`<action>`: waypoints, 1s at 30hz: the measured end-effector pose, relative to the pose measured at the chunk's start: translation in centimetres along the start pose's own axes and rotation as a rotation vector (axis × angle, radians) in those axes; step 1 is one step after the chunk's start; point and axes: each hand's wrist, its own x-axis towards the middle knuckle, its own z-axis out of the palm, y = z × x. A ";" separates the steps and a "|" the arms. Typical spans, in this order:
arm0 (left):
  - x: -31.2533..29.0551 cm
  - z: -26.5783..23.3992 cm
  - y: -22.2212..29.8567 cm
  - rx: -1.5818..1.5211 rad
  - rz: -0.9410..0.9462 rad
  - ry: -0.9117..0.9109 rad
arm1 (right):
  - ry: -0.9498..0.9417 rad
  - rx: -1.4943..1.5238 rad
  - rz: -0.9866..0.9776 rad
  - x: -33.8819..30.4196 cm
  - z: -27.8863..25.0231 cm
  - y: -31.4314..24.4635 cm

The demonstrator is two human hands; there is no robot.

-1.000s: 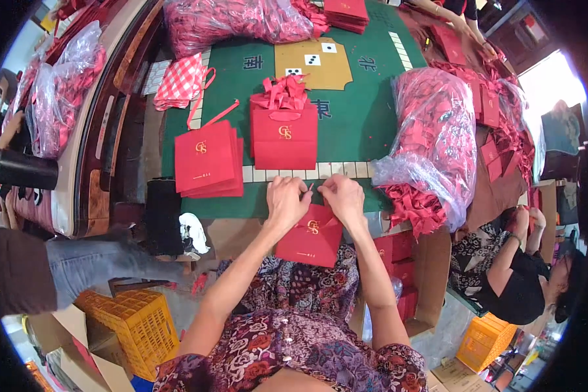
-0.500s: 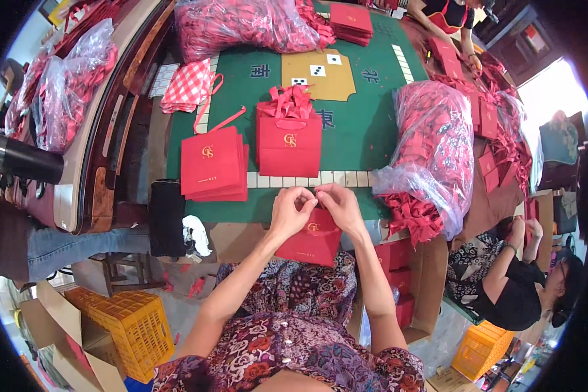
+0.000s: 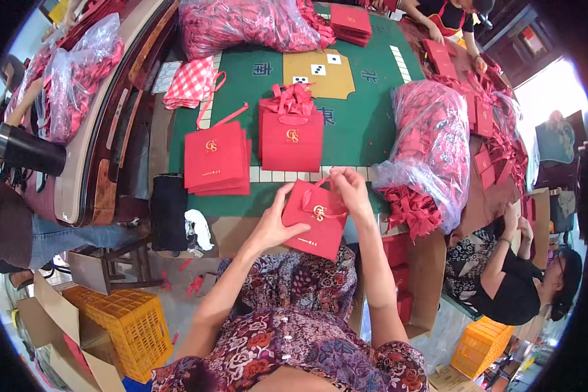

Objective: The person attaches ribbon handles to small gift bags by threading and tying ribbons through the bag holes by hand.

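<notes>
Between my hands, over the table's near edge, is a small red paper bag (image 3: 317, 238) with a gold emblem, tilted to one side. My left hand (image 3: 276, 225) grips its left side, thumb across the front. At the bag's top right corner, the fingers of my right hand (image 3: 350, 189) are pinched on its red ribbon handle (image 3: 323, 204), part of which loops over the front. Just beyond stands a group of red bags (image 3: 292, 147) with bunched ribbons on top. Left of it lies a stack of flat red bags (image 3: 215, 160).
A clear plastic sack of red ribbons (image 3: 431, 144) lies on the right of the green table (image 3: 242, 91); another sack (image 3: 248, 29) lies at the back. A red checked cloth (image 3: 188, 83) is at left. Below right is a cardboard box (image 3: 431, 287). Other people work around.
The bag has tilted and risen a little. My left hand has moved from its top edge to its left side. My right hand has moved right and up, and a ribbon loop now shows.
</notes>
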 end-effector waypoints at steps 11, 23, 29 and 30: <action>-2.9 -1.0 1.6 -0.033 0.039 0.027 | 0.110 0.081 -0.086 2.9 0.6 1.1; -3.5 -1.9 2.1 -0.169 -0.015 0.194 | 0.374 -0.365 -0.327 -1.4 1.3 0.0; -3.4 -2.3 4.2 -0.051 -0.004 0.354 | -0.076 -0.073 -0.282 -6.0 6.5 1.5; -3.4 -2.1 5.4 0.025 0.027 0.383 | -0.102 -0.015 -0.275 -6.1 7.0 1.6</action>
